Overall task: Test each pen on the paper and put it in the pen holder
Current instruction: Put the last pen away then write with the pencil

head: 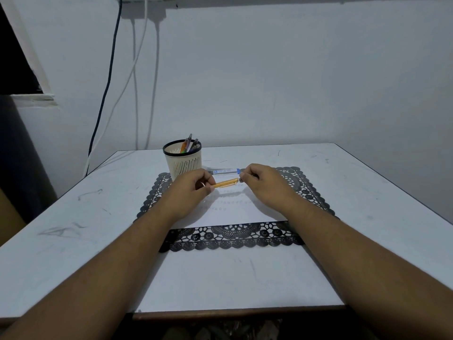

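An orange translucent pen (225, 183) is held level above the white paper (228, 209). My left hand (193, 186) pinches its left end, and my right hand (261, 180) pinches its right end with curled fingers. Rows of small scribbles mark the paper beneath the pen. The cream slotted pen holder (183, 160) with a black rim stands at the back left of the mat, and several pens stick up out of it. A clear tube with a blue cap (224, 171) lies just behind the held pen.
The paper lies on a black lace mat (232, 238) in the middle of a scuffed white table (85, 217). Cables (107, 82) hang down the wall behind the table's left corner. The near table edge (240, 311) lies between my forearms.
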The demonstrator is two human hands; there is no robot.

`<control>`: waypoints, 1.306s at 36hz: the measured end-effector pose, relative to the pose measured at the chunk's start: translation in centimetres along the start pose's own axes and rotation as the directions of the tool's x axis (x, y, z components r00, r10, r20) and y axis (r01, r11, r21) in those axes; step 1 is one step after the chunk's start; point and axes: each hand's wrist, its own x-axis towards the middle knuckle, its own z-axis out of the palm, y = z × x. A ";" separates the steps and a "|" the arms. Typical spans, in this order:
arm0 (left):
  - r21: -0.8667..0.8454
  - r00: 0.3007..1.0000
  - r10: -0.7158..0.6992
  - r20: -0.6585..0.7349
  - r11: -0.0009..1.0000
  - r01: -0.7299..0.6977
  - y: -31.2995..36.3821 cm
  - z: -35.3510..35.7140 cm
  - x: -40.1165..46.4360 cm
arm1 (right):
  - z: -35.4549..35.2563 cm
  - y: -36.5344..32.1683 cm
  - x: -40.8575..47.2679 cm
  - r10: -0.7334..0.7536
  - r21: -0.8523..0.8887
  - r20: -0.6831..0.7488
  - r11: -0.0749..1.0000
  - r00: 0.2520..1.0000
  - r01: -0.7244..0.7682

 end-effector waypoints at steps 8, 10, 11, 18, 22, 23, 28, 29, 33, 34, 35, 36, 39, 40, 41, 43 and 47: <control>-0.044 0.999 -0.025 -0.035 0.999 0.024 -0.2 0.1 0.1 | 0.5 0.2 0.0 0.049 0.188 -0.030 0.981 0.998 -0.043; -0.060 0.999 -0.029 -0.043 0.998 0.026 -0.2 0.1 0.2 | 0.7 0.3 0.2 0.074 0.279 -0.033 0.958 0.997 -0.062; -0.067 0.999 -0.028 -0.046 0.997 0.025 -0.1 0.1 0.2 | 0.6 0.2 0.2 0.089 0.318 -0.034 0.945 0.995 -0.073; -0.054 1.000 -0.011 -0.019 0.999 0.010 0.0 0.2 -0.1 | 0.5 0.7 0.2 0.194 0.462 0.057 0.865 0.979 -0.198; -0.071 1.000 -0.015 -0.008 0.997 0.014 -0.1 0.2 0.0 | 0.4 0.8 0.3 0.239 0.549 0.116 0.793 0.964 -0.263; -0.081 1.000 -0.016 -0.010 0.997 0.015 -0.1 0.2 0.0 | 0.4 0.8 0.4 0.234 0.566 0.115 0.783 0.965 -0.257; -0.100 0.999 -0.029 -0.017 0.995 0.027 -0.1 0.3 0.0 | 0.5 0.7 0.3 0.190 0.536 0.063 0.822 0.980 -0.193; -0.101 0.999 -0.032 -0.015 0.994 0.030 -0.2 0.3 0.0 | 0.5 0.7 0.3 0.185 0.528 0.059 0.828 0.981 -0.188; -0.115 0.999 -0.038 -0.012 0.993 0.036 -0.4 0.3 0.2 | 0.4 0.2 0.0 0.177 0.433 0.058 0.882 0.982 -0.185; -0.114 0.999 -0.040 -0.015 0.993 0.038 -0.3 0.3 0.2 | 0.4 0.2 0.0 0.185 0.419 0.057 0.888 0.981 -0.192; -0.112 0.999 -0.041 -0.018 0.993 0.039 -0.3 0.3 0.2 | 0.3 0.1 0.1 0.202 0.418 0.055 0.885 0.978 -0.206; -0.110 0.999 -0.043 -0.024 0.993 0.040 -0.3 0.4 0.2 | 0.3 0.1 0.2 0.234 0.440 0.053 0.867 0.971 -0.233; -0.095 0.998 -0.052 -0.046 0.994 0.048 -0.4 0.3 0.2 | 0.0 0.0 0.7 0.368 0.594 0.056 0.735 0.928 -0.327; -0.090 0.997 -0.055 -0.048 0.995 0.051 -0.4 0.2 0.2 | -0.3 0.0 0.9 0.396 0.620 0.054 0.706 0.916 -0.342; -0.089 0.997 -0.058 -0.050 0.995 0.053 -0.5 0.1 0.3 | -0.5 0.1 1.0 0.408 0.625 0.052 0.699 0.911 -0.349; -0.085 0.996 -0.062 -0.057 0.995 0.057 -0.7 0.0 0.3 | -0.9 0.3 0.9 0.386 0.609 0.064 0.715 0.920 -0.343; -0.070 0.996 -0.067 -0.062 0.996 0.063 -0.7 0.1 0.2 | -1.1 0.9 0.6 0.325 0.604 0.076 0.737 0.943 -0.303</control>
